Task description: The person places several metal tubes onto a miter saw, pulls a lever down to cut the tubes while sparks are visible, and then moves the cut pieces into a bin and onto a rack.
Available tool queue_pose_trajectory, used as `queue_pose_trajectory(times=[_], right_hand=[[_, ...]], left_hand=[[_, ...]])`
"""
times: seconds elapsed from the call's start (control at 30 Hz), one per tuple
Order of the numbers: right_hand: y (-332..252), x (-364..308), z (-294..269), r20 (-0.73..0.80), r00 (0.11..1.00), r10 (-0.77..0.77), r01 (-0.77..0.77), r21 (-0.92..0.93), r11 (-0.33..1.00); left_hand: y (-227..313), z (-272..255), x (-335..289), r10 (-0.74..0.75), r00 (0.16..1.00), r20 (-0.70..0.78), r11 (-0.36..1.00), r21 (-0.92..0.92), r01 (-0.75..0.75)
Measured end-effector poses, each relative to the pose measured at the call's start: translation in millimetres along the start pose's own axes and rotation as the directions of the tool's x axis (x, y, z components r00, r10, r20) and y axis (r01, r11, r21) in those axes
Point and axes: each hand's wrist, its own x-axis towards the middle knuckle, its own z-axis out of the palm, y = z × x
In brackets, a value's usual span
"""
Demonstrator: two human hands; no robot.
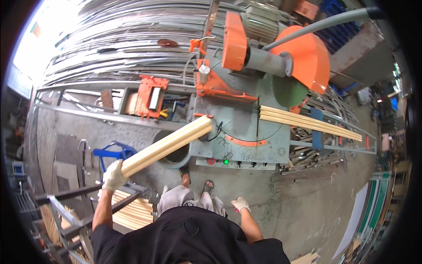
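Note:
My left hand [114, 176], in a pale work glove, is closed around the near end of a bundle of long, cream-yellow profile strips [169, 143]. The bundle slants up to the right, its far end over the left edge of the grey table of a cut-off saw [241, 127]. My right hand [240, 204], also gloved, hangs beside my right leg, fingers loosely apart and nothing seen in it. More cream-yellow strips [307, 122] lie side by side on the saw table's right and run out past it. Near them stands the green disc blade [290, 91] under an orange guard [307, 53].
A grey saw handle [325, 27] reaches across the upper right. Left of the table are a round bin [172, 154] and a blue stand [115, 153]. Cut strips [132, 211] rest on a metal rack [70, 220] at my left. Metal lengths [118, 48] are stacked behind.

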Motion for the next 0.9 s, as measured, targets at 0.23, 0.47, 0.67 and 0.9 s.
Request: queue_pose_trajectory(times=[0.23, 0.47, 0.67, 0.9], right_hand=[[55, 40, -13, -0.273, 0.916, -0.293, 0.266, -0.131, 0.955], [118, -6, -7, -0.018, 0.965, -0.26, 0.253, -0.183, 0.95], [190, -33, -8, -0.046, 0.998, -0.04, 0.048, 0.197, 0.979], [222, -62, 5, 0.03, 0.995, 0.092, -0.096, 0.261, 0.96]], left_hand=[[-20, 93, -242, -0.543, 0.779, 0.313, 0.751, -0.233, 0.618], [65, 269, -59, 0.011, 0.544, 0.839, -0.309, -0.515, 0.8], [144, 337, 44, -0.093, 0.487, 0.869, -0.481, -0.467, 0.742], [170, 356, 59, 0.043, 0.438, 0.898, -0.462, -0.37, 0.806]])
